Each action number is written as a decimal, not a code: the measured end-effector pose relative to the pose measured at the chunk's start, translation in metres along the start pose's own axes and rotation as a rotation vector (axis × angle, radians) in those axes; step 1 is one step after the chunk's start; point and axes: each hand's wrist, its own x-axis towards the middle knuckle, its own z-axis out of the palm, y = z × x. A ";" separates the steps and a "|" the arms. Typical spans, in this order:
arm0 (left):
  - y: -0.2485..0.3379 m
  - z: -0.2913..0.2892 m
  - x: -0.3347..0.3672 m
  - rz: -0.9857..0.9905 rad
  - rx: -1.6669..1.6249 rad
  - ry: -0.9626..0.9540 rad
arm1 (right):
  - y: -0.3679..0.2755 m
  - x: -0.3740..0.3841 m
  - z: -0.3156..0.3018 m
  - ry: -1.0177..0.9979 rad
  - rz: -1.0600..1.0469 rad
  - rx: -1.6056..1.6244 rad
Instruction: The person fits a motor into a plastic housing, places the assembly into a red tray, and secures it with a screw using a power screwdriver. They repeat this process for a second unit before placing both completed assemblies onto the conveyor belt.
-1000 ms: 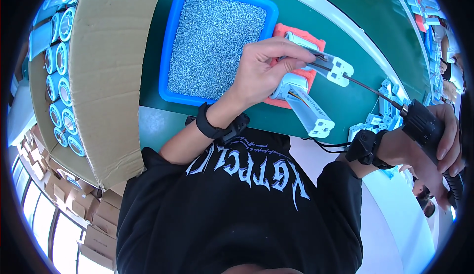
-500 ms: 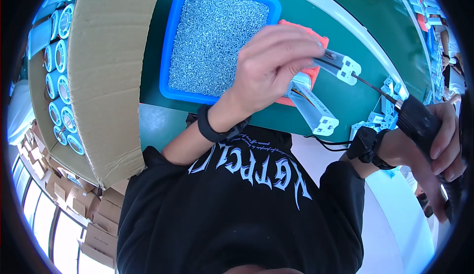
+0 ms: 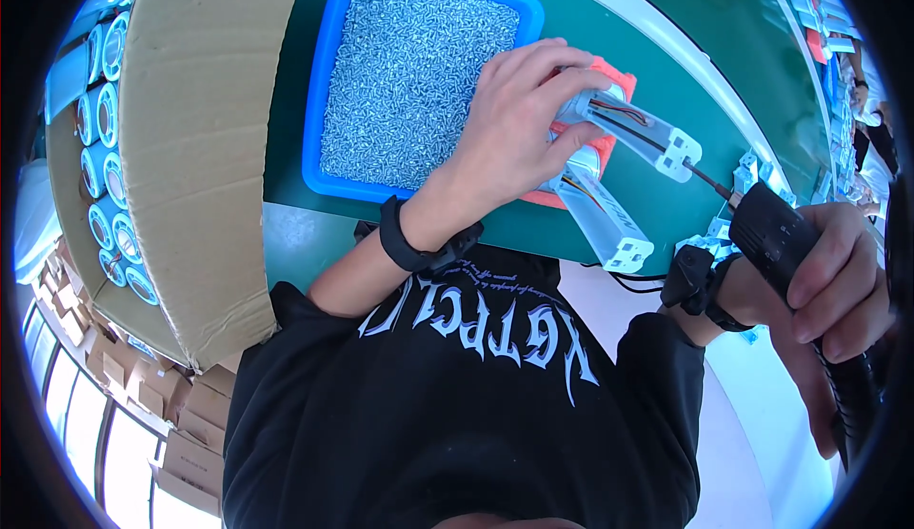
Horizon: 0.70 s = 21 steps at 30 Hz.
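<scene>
My left hand (image 3: 528, 110) grips the near-round end of a pale plastic housing (image 3: 640, 131), with the thumb below and the fingers above. Wires show inside its long open channel. My right hand (image 3: 838, 286) is wrapped round a black electric screwdriver (image 3: 776, 234). The screwdriver's thin bit (image 3: 706, 179) reaches the squared end of the housing, where the exact contact is too small to make out. A second pale housing (image 3: 605, 219) with wires lies just below the first. Both rest over an orange-red pad (image 3: 619, 77), partly hidden by my left hand.
A blue tray (image 3: 317, 119) full of small silver screws (image 3: 414, 72) stands left of the pad on the green table (image 3: 657, 219). Further left, a cardboard box (image 3: 205, 148) holds several round-ended parts (image 3: 114, 177). Pale plastic pieces (image 3: 709, 239) lie near the screwdriver.
My left hand has shifted its grip left to the housing's round end, uncovering the wires. The screwdriver has moved left and slightly down with the housing's squared end, its bit still there.
</scene>
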 end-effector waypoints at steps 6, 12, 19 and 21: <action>-0.002 0.004 -0.001 -0.011 0.007 0.018 | 0.002 0.014 0.000 -0.206 0.065 0.004; -0.002 0.002 -0.004 -0.032 0.008 0.015 | 0.002 0.011 -0.011 -0.319 0.105 0.044; 0.002 0.000 -0.001 -0.058 -0.034 -0.017 | 0.010 0.010 -0.007 -0.196 0.025 0.100; 0.001 -0.002 0.000 -0.066 -0.020 -0.044 | 0.002 0.017 0.016 0.090 -0.114 0.118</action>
